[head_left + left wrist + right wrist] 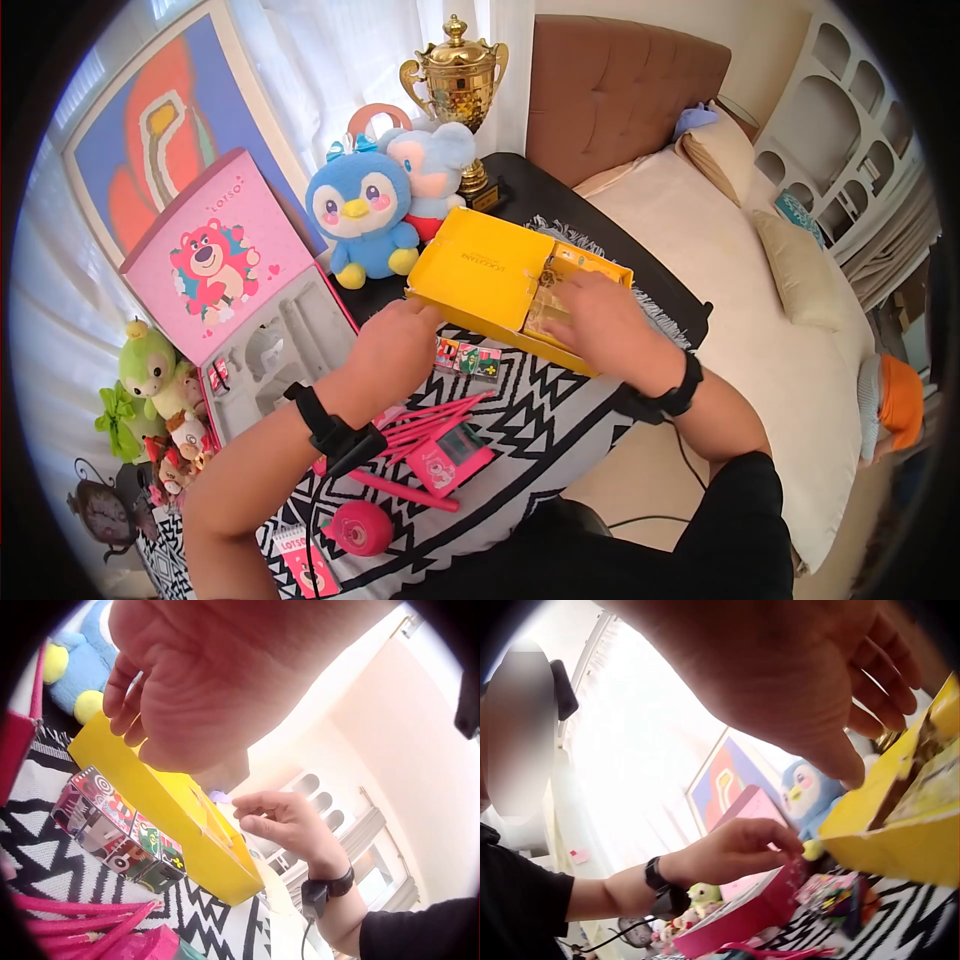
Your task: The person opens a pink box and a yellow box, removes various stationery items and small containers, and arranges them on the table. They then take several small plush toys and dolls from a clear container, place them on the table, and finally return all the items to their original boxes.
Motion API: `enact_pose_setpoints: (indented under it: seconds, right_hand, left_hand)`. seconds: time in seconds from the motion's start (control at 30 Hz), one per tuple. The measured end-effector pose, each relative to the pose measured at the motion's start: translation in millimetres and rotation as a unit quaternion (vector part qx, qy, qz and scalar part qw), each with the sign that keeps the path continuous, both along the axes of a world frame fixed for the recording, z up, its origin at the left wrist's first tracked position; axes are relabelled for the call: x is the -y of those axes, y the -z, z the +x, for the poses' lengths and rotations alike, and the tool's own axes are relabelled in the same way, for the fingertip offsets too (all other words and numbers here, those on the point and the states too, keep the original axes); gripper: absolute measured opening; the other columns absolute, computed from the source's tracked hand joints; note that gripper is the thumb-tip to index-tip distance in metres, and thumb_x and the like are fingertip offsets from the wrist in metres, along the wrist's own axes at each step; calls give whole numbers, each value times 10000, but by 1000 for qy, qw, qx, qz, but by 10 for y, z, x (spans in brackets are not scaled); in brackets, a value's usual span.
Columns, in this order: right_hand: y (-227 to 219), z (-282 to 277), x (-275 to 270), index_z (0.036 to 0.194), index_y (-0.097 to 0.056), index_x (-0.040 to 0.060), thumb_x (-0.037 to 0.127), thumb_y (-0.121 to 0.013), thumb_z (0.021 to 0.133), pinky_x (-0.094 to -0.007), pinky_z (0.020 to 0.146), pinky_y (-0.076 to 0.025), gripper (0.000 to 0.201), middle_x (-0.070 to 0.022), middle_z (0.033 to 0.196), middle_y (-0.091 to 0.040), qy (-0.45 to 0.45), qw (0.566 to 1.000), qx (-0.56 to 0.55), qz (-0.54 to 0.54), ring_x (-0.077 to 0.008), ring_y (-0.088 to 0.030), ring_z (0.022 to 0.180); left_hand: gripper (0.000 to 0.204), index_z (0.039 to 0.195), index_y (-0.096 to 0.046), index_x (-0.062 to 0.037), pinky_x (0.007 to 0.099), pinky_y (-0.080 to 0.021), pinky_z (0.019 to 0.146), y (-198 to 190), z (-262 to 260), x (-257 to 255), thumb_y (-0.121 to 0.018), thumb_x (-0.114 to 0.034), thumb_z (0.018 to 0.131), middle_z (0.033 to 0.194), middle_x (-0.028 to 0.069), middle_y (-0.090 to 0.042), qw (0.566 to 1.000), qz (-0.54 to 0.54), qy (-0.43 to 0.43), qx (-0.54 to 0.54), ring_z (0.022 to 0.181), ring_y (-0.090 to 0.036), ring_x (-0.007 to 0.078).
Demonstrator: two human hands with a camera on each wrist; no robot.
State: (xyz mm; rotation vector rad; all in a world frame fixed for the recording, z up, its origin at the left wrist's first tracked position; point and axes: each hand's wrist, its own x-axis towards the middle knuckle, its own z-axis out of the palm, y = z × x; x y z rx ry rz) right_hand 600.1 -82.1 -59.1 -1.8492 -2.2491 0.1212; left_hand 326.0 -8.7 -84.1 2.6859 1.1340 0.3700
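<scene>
A yellow box (pixel 478 262) lies on the patterned cloth, its left part covered by a flat yellow panel with small lettering. On the right, an uncovered section (pixel 540 318) shows shredded or crinkled filling. My left hand (pixel 392 350) is at the box's near left corner, fingers loosely bent; in the left wrist view the hand (pixel 195 697) overlaps the box's edge. Above the uncovered section is my right hand (pixel 600 325), its fingers spread and slightly bent, with nothing seen in them. Colourful patterned cubes (pixel 120 832) sit in front of the box.
An open pink case (pixel 225 255) with a grey moulded insert stands left. Behind are a blue penguin plush (pixel 362 205) and a gold trophy (pixel 458 90). Pink pencils (pixel 430 420), a pink round case (pixel 362 528) and a notepad (pixel 305 565) lie nearer. A bed (pixel 680 230) is at right.
</scene>
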Motion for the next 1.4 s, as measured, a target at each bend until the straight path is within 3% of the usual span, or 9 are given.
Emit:
enact_pose_setpoints:
  seconds: [0.07,0.17,0.23,0.6,0.83,0.97,1.13,1.3,1.4]
  right_hand:
    - [36,221,16,1119,-693,7,333,-761,866,-426,882,-542,419,-166,1067,-673,40,995,68,-64,-341,-657,1024]
    - [212,350,-42,1149,-692,1,331,-795,834,-420,913,-537,468,-184,1079,-666,34,986,72,-148,-347,-647,1059]
    - [210,381,-42,1166,-689,-2,337,-806,822,-421,922,-534,498,-191,1093,-662,23,988,59,-140,-346,-638,1084]
    - [254,397,-194,1294,-613,-63,326,-873,693,-387,988,-510,762,-260,1200,-595,30,984,22,-177,-368,-593,1127]
    - [40,543,-78,1324,-567,-73,281,-872,639,-378,1021,-482,829,-251,1207,-575,34,992,-54,-109,-375,-561,1157]
    - [-125,433,143,1342,-519,-77,260,-863,636,-395,1027,-472,855,-232,1183,-575,25,995,-93,-3,-387,-553,1156]
    - [-95,-14,756,1297,-522,-88,261,-849,665,-439,979,-482,793,-232,1145,-583,-119,987,-62,-83,-394,-567,1098]
    - [364,-197,802,1288,-543,-58,326,-838,718,-427,940,-497,747,-210,1126,-592,-97,991,30,-90,-359,-582,1088]
    - [486,-257,735,1270,-561,-24,353,-827,763,-425,912,-509,685,-220,1126,-588,-80,992,34,-96,-361,-590,1081]
  left_hand:
    - [249,1084,-683,-20,458,-513,928,-8,99,-9,-637,-47,841,1079,181,-669,999,7,47,0,1067,-627,376]
    - [292,1120,-672,-18,446,-497,987,72,304,-13,-663,-53,830,1188,191,-648,993,39,115,-3,1142,-603,372]
    - [334,1158,-669,-30,438,-492,1023,98,426,13,-697,-79,830,1291,206,-614,989,57,136,-23,1199,-589,365]
    - [438,1273,-613,-42,440,-487,1044,165,535,-27,-717,-128,856,1360,206,-582,987,32,144,-68,1269,-558,369]
    - [461,1300,-597,-41,431,-469,1072,146,517,-50,-713,-114,860,1407,194,-548,986,12,147,-76,1294,-539,360]
    - [382,1223,-630,-33,438,-492,1026,166,438,-122,-701,-84,851,1300,192,-603,985,32,165,-32,1225,-575,365]
    - [228,1024,-662,-22,452,-524,891,12,170,-34,-710,-81,809,1008,172,-641,987,-26,156,7,1017,-622,376]
    - [512,1240,-616,-24,433,-539,893,159,99,97,-770,-181,779,1146,125,-630,980,17,134,-144,1080,-624,314]
    - [507,1246,-612,-44,420,-539,889,278,109,67,-772,-199,790,1137,118,-636,988,24,131,-79,1092,-625,307]
